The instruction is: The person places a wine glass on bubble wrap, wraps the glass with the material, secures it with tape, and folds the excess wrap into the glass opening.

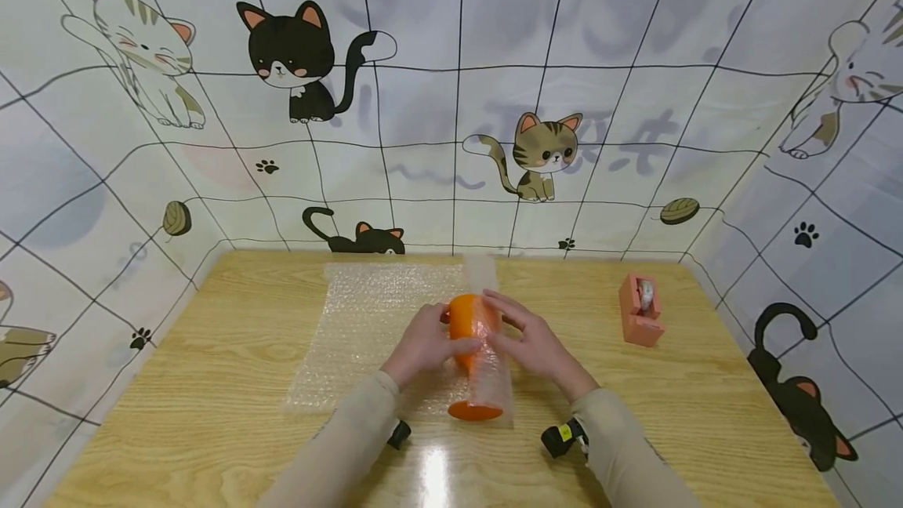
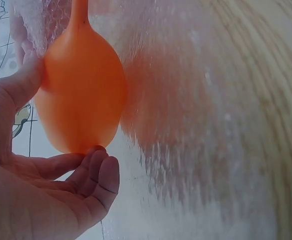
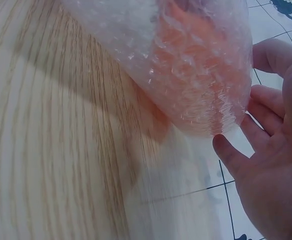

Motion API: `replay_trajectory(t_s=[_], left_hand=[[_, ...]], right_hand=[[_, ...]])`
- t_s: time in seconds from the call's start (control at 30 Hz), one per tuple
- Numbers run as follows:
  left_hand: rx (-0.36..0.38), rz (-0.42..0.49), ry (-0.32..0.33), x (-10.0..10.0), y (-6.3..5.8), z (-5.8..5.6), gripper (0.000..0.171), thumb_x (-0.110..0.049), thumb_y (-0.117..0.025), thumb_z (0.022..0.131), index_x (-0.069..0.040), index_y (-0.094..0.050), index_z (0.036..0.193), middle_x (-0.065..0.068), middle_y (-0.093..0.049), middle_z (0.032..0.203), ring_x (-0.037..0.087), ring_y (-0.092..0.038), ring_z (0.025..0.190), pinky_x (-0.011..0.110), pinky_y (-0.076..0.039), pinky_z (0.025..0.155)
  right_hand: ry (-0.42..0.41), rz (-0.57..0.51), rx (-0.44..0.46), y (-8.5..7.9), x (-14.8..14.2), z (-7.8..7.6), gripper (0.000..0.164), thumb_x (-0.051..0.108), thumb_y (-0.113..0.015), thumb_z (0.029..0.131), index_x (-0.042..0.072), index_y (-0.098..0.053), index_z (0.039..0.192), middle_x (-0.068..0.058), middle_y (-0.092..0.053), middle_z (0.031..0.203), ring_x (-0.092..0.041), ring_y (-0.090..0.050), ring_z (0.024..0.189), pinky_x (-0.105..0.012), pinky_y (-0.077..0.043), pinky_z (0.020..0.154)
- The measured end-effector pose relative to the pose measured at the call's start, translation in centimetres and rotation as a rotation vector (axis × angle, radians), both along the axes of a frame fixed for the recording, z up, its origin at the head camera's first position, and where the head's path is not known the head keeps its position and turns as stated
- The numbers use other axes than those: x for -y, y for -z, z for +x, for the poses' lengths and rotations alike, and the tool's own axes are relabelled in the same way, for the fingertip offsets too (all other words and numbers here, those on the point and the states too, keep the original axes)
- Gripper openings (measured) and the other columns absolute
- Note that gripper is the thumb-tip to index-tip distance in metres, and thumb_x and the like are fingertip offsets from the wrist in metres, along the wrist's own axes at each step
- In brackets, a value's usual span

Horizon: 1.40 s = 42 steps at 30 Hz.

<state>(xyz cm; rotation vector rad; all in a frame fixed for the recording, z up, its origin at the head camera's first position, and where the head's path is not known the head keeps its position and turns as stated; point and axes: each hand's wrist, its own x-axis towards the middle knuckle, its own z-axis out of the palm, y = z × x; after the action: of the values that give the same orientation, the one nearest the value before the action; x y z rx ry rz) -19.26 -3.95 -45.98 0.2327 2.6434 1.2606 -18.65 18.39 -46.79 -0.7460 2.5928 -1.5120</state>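
Note:
An orange goblet (image 1: 462, 320) lies on its side on a sheet of bubble wrap (image 1: 367, 320), its round foot (image 1: 476, 411) towards me and its bowl farther away. A strip of the wrap is folded over the goblet's right side. My left hand (image 1: 426, 342) holds the bare left side of the bowl (image 2: 80, 95), thumb on top and fingers by the rim end. On the other side, my right hand (image 1: 527, 339) holds the wrap-covered bowl (image 3: 196, 65), thumb and fingers spread around it against the bubble wrap.
On the wooden table (image 1: 585, 296), a pink tape dispenser (image 1: 640, 310) with a roll of clear tape stands at the right. A cat-patterned cloth (image 1: 423, 116) rises behind the table and along both sides. Dark wrist cameras (image 1: 560, 439) sit under both forearms.

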Motion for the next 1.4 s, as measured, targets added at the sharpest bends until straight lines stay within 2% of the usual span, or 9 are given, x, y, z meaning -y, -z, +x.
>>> replay_trajectory(t_s=[0.2,0.33,0.6,0.7,0.9,1.07,1.23,1.4], left_hand=[[0.005,-0.023,0.012,0.4,0.0,-0.3,0.074,-0.046,-0.086,0.083,-0.003,-0.061,0.137,0.014,-0.064,0.126,0.03,-0.062,0.108,0.046,-0.056,0.095],[0.009,-0.031,0.01,0.7,-0.1,-0.3,0.074,-0.045,-0.086,0.083,-0.003,-0.061,0.139,0.014,-0.065,0.125,0.031,-0.063,0.108,0.048,-0.056,0.095],[-0.028,-0.035,-0.035,1.0,0.0,0.0,0.088,-0.04,-0.089,0.082,0.001,-0.048,0.148,0.017,-0.059,0.133,0.033,-0.061,0.11,0.049,-0.056,0.094],[-0.026,-0.02,-0.054,1.2,-0.1,0.1,0.089,-0.038,-0.089,0.082,-0.003,-0.046,0.151,0.016,-0.058,0.134,0.033,-0.06,0.112,0.049,-0.056,0.094],[-0.026,-0.022,-0.064,1.7,0.0,0.1,0.094,-0.032,-0.09,0.081,-0.01,-0.04,0.157,0.016,-0.059,0.133,0.031,-0.061,0.108,0.046,-0.058,0.091],[-0.062,-0.017,-0.056,2.0,0.0,0.2,0.094,-0.027,-0.091,0.081,-0.013,-0.039,0.158,0.017,-0.058,0.133,0.031,-0.061,0.105,0.045,-0.058,0.089],[-0.124,-0.024,-0.019,2.0,-0.1,0.6,0.09,-0.022,-0.089,0.082,-0.018,-0.041,0.158,0.017,-0.054,0.136,0.035,-0.059,0.113,0.049,-0.057,0.095],[-0.198,-0.046,0.037,2.1,-0.4,0.8,0.086,-0.015,-0.087,0.084,-0.02,-0.044,0.158,0.017,-0.046,0.151,0.039,-0.048,0.136,0.055,-0.044,0.113]], right_hand=[[-0.008,0.0,-0.019,0.0,0.5,-0.2,0.061,0.018,-0.072,0.098,0.013,-0.05,0.154,-0.007,-0.037,0.166,-0.041,-0.04,0.147,-0.06,-0.04,0.114],[-0.009,-0.001,-0.017,-0.1,0.9,-0.2,0.061,0.02,-0.073,0.098,0.013,-0.051,0.153,-0.007,-0.037,0.165,-0.041,-0.039,0.148,-0.061,-0.039,0.114],[-0.002,-0.014,-0.006,-0.5,1.7,-0.1,0.061,0.021,-0.075,0.096,0.014,-0.052,0.152,-0.004,-0.038,0.165,-0.038,-0.039,0.148,-0.061,-0.039,0.115],[0.014,-0.01,-0.009,-0.5,2.0,0.0,0.061,0.023,-0.077,0.095,0.014,-0.054,0.151,-0.002,-0.039,0.165,-0.035,-0.039,0.149,-0.058,-0.04,0.115],[0.032,-0.003,-0.07,-0.4,2.5,0.1,0.06,0.019,-0.079,0.093,0.007,-0.056,0.147,-0.009,-0.042,0.162,-0.037,-0.039,0.148,-0.06,-0.038,0.116],[0.03,0.003,-0.138,-0.3,2.8,0.1,0.046,0.011,-0.069,0.099,0.002,-0.058,0.143,-0.014,-0.047,0.157,-0.039,-0.043,0.145,-0.061,-0.04,0.114],[0.026,-0.008,-0.107,-0.4,2.9,0.2,0.04,0.007,-0.059,0.104,0.002,-0.057,0.144,-0.015,-0.047,0.157,-0.04,-0.044,0.144,-0.061,-0.041,0.113],[0.016,0.002,-0.117,-0.3,2.8,0.2,0.042,0.008,-0.061,0.104,0.001,-0.056,0.145,-0.016,-0.047,0.157,-0.041,-0.045,0.143,-0.058,-0.043,0.112]])
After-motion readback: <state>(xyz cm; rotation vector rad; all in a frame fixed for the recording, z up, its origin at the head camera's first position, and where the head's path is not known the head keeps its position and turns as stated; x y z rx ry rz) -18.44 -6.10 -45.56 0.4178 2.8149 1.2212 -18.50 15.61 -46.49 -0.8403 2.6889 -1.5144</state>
